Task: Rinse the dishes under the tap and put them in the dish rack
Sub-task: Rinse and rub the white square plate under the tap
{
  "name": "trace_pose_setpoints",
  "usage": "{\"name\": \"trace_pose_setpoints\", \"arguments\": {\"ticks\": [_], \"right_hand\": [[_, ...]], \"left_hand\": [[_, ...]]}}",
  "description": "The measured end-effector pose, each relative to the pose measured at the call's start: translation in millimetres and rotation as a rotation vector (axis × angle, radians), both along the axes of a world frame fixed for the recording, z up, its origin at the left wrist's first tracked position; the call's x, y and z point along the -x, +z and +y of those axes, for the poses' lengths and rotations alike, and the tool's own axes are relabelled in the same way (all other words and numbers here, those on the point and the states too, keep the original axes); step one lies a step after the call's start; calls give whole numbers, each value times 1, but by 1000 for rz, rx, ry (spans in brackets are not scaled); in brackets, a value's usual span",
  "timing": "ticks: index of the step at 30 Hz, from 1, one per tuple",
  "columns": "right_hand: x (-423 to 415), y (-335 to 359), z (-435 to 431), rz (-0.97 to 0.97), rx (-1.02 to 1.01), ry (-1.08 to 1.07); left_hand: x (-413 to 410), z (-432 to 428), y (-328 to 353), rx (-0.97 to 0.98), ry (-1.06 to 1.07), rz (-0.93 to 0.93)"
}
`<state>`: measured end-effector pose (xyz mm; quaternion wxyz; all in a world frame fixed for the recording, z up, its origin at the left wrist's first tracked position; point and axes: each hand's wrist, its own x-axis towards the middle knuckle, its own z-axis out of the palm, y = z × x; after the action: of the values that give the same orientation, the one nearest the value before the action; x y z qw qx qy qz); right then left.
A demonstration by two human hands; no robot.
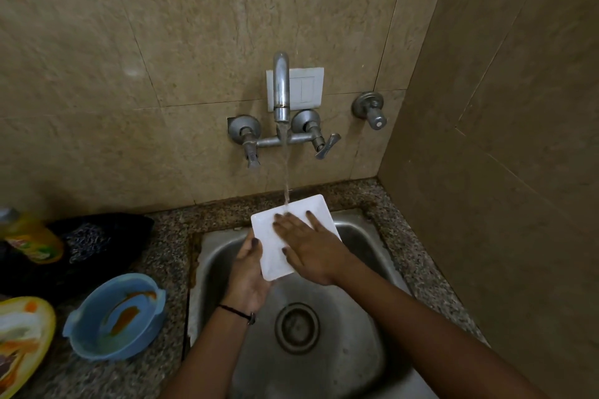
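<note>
A white rectangular plate (275,256) is held over the steel sink (363,269) under the running tap (281,87). Water falls onto the plate's far edge. My left hand (248,272) grips the plate's left edge from below, thumb on top. My right hand (308,243) lies flat on the plate's upper face with fingers spread and straight. No dish rack is in view.
On the granite counter to the left stand a blue bowl (116,317) with orange residue, a yellow plate (22,334) with food smears, a yellow bottle (32,240) and a dark cloth (94,236). Tiled walls close in behind and on the right.
</note>
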<state>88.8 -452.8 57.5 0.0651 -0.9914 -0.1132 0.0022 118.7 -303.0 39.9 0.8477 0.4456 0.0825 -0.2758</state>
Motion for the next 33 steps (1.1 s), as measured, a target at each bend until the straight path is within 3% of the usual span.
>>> {"name": "trace_pose_setpoints", "arguments": {"ticks": [4, 9, 11, 17, 20, 22, 25, 28, 30, 33], "right_hand": [[2, -4, 6, -106, -5, -159], [19, -10, 33, -108, -32, -526], [31, -19, 51, -82, -35, -579], [52, -25, 77, -8, -107, -246], [59, -14, 57, 47, -276, -1], [66, -11, 36, 6, -245, 94], [66, -13, -2, -150, -149, -33], [58, -12, -12, -168, -17, -191], [52, -16, 0, -161, 13, -124], [38, -13, 23, -51, -98, 44]], "left_hand": [[-6, 3, 0, 5, 34, -41], [-2, 1, 1, 16, 68, -85], [-2, 0, -2, 17, 88, -54], [-4, -1, -3, -15, 67, 42], [-8, 4, -3, 13, 55, 57], [-8, 8, -3, 26, 38, 25], [-9, 14, -6, 35, 26, -11], [-11, 11, -8, 34, 26, -4], [-9, 8, -6, 60, 18, -11], [-4, 5, -5, 59, 2, 8]]}}
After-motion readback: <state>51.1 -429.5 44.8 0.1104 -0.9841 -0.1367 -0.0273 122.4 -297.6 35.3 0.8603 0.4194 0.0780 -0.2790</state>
